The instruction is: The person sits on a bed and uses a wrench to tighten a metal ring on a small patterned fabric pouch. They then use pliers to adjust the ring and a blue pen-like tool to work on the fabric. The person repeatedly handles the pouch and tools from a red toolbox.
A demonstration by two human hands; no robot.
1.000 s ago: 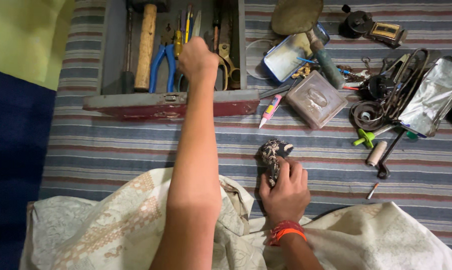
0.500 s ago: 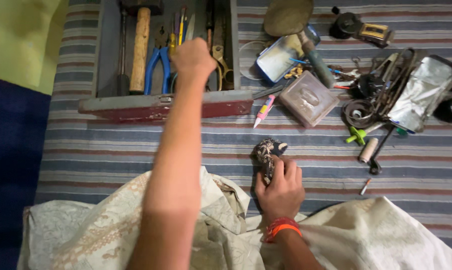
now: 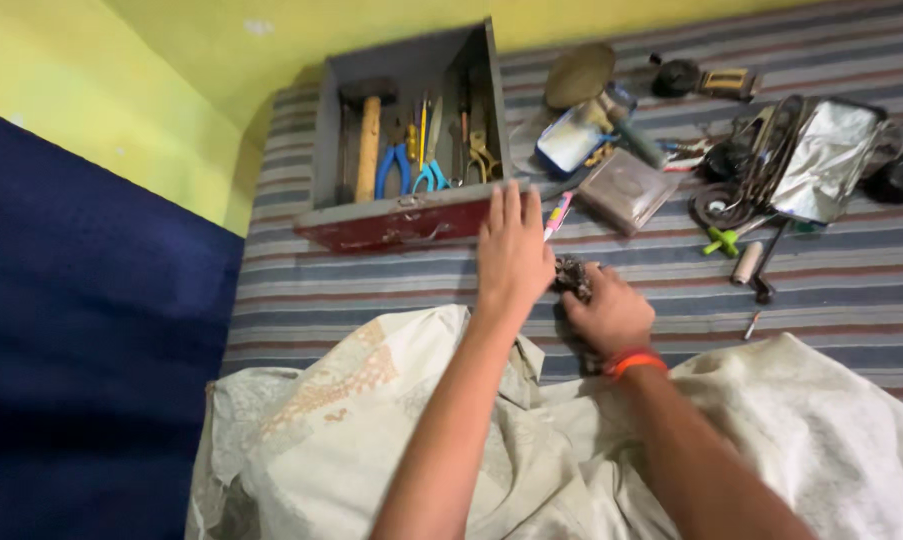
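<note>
My left hand (image 3: 512, 246) hovers flat with its fingers stretched out and empty, just in front of the red front edge of an open grey toolbox (image 3: 403, 222). My right hand (image 3: 607, 312), with an orange band at the wrist, grips a small dark patterned bundle (image 3: 571, 274) on the striped mat (image 3: 371, 290). The two hands are side by side, almost touching. Inside the toolbox lie a wooden-handled hammer (image 3: 368, 148), blue-handled pliers (image 3: 395, 170) and several other tools.
Right of the toolbox lie a pink tube (image 3: 557, 214), a brown square tin (image 3: 626, 190), a blue tin (image 3: 571, 140), a silvery pouch (image 3: 826, 165), a green plastic piece (image 3: 726, 240) and a thread spool (image 3: 746, 262). Cream patterned cloth (image 3: 361, 420) covers my lap. A dark blue cushion (image 3: 71, 320) lies left.
My left hand has come back out of the toolbox and opened flat beside my right hand. The view has pulled back and swung left. My right hand still grips the bundle.
</note>
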